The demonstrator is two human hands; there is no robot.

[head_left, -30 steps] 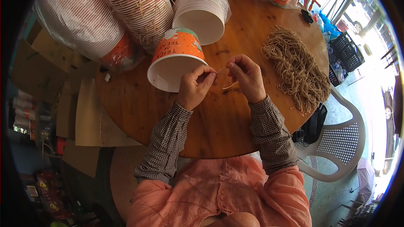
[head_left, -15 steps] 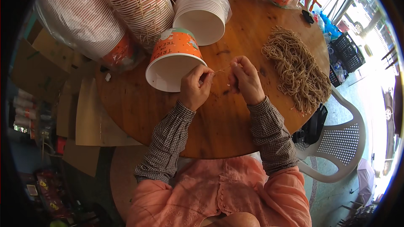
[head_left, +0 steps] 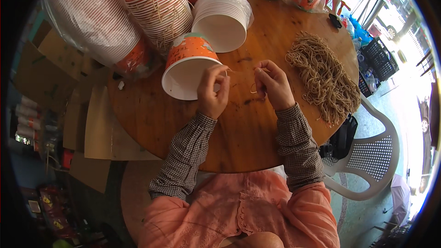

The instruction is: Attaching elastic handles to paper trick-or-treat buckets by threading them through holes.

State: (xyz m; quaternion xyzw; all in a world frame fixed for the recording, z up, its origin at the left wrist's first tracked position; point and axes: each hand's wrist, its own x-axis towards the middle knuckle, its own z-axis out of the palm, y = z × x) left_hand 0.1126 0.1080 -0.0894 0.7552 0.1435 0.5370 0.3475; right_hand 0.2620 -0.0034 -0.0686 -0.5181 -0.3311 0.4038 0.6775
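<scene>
My left hand (head_left: 213, 91) is closed in a pinch beside the mouth of an orange-and-white paper bucket (head_left: 189, 80), which lies tipped on its side with its white inside facing me. Across a gap, my right hand (head_left: 274, 85) also pinches, thumb against fingertips. A thin tan string (head_left: 239, 71) runs faintly between the two hands, and its short curled end (head_left: 253, 88) hangs below my right fingers. Right of that hand lies a large tangled heap of tan strings (head_left: 324, 76) on the round wooden table (head_left: 248, 142).
Nested orange buckets (head_left: 158, 11) with strings hanging on them stand at the back left, next to a plastic-wrapped stack (head_left: 94, 23). White buckets (head_left: 220, 25) lie behind the single one. A grey plastic chair (head_left: 372, 156) stands at the right, cardboard (head_left: 97, 124) at the left.
My hands have drawn slightly further apart, the left one lifting its fingers a little. The string's curled end now shows under my right hand.
</scene>
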